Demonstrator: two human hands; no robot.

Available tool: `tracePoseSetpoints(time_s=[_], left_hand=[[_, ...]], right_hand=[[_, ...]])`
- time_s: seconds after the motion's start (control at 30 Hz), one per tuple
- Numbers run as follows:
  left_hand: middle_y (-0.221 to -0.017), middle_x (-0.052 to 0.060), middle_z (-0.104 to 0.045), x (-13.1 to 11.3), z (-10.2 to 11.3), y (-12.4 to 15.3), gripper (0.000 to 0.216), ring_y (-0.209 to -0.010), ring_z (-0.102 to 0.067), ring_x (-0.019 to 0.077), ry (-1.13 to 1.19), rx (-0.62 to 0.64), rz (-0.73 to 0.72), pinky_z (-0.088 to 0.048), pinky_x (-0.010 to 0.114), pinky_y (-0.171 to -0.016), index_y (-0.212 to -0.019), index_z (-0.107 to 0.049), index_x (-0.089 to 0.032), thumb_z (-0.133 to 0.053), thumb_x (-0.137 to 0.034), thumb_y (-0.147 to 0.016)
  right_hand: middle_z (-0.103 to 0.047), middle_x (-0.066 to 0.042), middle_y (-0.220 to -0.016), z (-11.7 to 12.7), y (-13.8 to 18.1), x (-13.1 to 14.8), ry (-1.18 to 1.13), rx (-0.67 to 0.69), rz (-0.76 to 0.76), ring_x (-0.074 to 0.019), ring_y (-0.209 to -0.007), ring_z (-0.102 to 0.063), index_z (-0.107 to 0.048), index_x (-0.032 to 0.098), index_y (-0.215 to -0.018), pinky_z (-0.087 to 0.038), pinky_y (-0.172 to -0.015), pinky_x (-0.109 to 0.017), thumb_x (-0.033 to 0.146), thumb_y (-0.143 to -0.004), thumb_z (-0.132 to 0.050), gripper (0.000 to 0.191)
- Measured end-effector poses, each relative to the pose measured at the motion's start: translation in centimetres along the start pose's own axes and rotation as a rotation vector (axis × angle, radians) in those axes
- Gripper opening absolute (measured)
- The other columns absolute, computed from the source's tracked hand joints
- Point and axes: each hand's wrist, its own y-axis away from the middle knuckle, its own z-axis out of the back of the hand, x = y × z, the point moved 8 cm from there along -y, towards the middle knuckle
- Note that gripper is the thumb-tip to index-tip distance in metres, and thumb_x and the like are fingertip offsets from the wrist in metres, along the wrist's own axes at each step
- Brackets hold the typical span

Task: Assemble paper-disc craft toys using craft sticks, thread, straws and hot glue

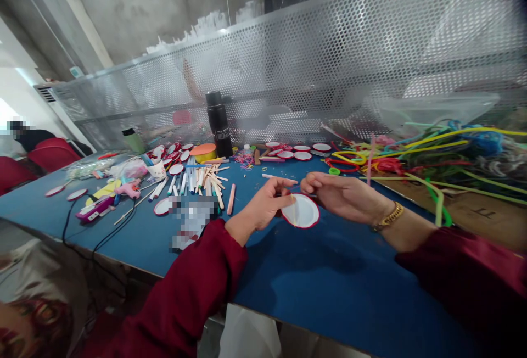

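My left hand (265, 204) grips a round jar lid (301, 211) by its left side, above the blue table. The lid has a white inner face and a red rim. A thin yellowish strand, perhaps a rubber band, crosses it near my left thumb. At the lid's upper edge, my right hand (343, 196) has its fingers pinched together close to my left fingertips. What lies between those fingers is too small to make out. Just beyond my hands lies a pale pink stick or marker (272, 177).
Markers (191, 177), wooden sticks (214, 179) and more lids (302, 156) cover the table's back. A black bottle (219, 124) stands against the perforated metal screen (329, 61). Left are a purple glue gun (94, 210) and cables; right, a pile of colourful pipe cleaners (436, 149) on cardboard.
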Motion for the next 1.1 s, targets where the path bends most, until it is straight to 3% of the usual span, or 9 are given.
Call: tracePoseSetpoints(time_s=[0.1,0.23,0.47,0.63,0.77,0.9,1.0,1.1], left_hand=[[-0.076,-0.003,-0.050,-0.1,0.1,-0.2,0.047,-0.064,-0.041,0.0084,-0.044,-0.009,-0.023,-0.032,0.024,-0.061,-0.112,-0.070,-0.017,-0.084,-0.031,-0.069],[-0.086,0.003,-0.062,-0.2,0.3,-0.5,0.041,-0.071,-0.048,0.0110,-0.094,-0.055,-0.060,-0.037,0.025,-0.066,-0.113,-0.073,-0.014,-0.079,-0.031,-0.076],[-0.098,0.007,-0.072,-0.4,2.5,-0.7,0.019,-0.082,-0.059,0.0154,-0.309,-0.318,-0.159,-0.048,0.027,-0.077,-0.101,-0.075,-0.017,-0.062,-0.022,-0.089],[-0.101,0.009,-0.072,-1.7,3.9,0.0,0.017,-0.092,-0.063,0.0191,-0.538,-0.481,-0.231,-0.050,0.033,-0.089,-0.096,-0.073,-0.017,-0.058,-0.017,-0.089],[-0.102,0.010,-0.072,-2.5,4.4,0.5,0.017,-0.096,-0.064,0.0212,-0.612,-0.550,-0.275,-0.051,0.036,-0.091,-0.094,-0.072,-0.017,-0.056,-0.016,-0.090],[-0.101,0.010,-0.072,-2.5,5.0,0.5,0.016,-0.096,-0.064,0.0220,-0.584,-0.589,-0.251,-0.051,0.035,-0.089,-0.094,-0.071,-0.018,-0.056,-0.017,-0.089],[-0.099,0.010,-0.073,-2.2,5.1,0.3,0.014,-0.095,-0.065,0.0220,-0.554,-0.579,-0.226,-0.052,0.035,-0.088,-0.094,-0.071,-0.018,-0.057,-0.018,-0.089],[-0.099,0.009,-0.073,-2.1,5.1,0.3,0.012,-0.095,-0.065,0.0220,-0.543,-0.582,-0.229,-0.052,0.035,-0.089,-0.094,-0.070,-0.018,-0.059,-0.019,-0.088]], right_hand=[[-0.045,-0.001,-0.074,0.3,-0.1,-0.1,0.139,-0.047,-0.008,-0.0168,-0.071,-0.039,-0.053,0.022,-0.071,-0.037,-0.066,-0.032,0.049,-0.081,-0.073,0.035],[-0.042,0.001,-0.072,1.3,-0.5,-0.3,0.259,-0.138,0.030,-0.0143,-0.067,-0.034,-0.054,0.022,-0.073,-0.030,-0.061,-0.030,0.052,-0.077,-0.075,0.037],[-0.049,0.001,-0.073,0.6,-0.5,0.4,0.492,-0.217,0.204,-0.0145,-0.069,-0.041,-0.056,0.022,-0.079,-0.036,-0.064,-0.029,0.057,-0.083,-0.067,0.038],[-0.056,0.000,-0.074,-1.0,0.2,0.9,0.773,-0.319,0.365,-0.0162,-0.070,-0.050,-0.057,0.022,-0.081,-0.041,-0.067,-0.030,0.045,-0.092,-0.058,0.025],[-0.058,0.000,-0.073,-2.3,0.8,0.6,0.884,-0.396,0.428,-0.0159,-0.066,-0.051,-0.058,0.023,-0.084,-0.041,-0.064,-0.030,0.037,-0.096,-0.054,0.019],[-0.063,-0.002,-0.078,-3.0,0.9,0.0,0.931,-0.392,0.403,-0.0167,-0.069,-0.056,-0.058,0.023,-0.087,-0.043,-0.065,-0.031,0.033,-0.094,-0.055,0.013],[-0.064,-0.002,-0.079,-3.0,0.7,-0.1,0.955,-0.386,0.408,-0.0173,-0.070,-0.058,-0.058,0.022,-0.087,-0.045,-0.066,-0.031,0.029,-0.091,-0.057,0.009],[-0.062,-0.002,-0.075,-2.5,0.9,0.1,0.958,-0.465,0.444,-0.0168,-0.065,-0.056,-0.056,0.023,-0.085,-0.043,-0.062,-0.030,0.031,-0.092,-0.056,0.011]])
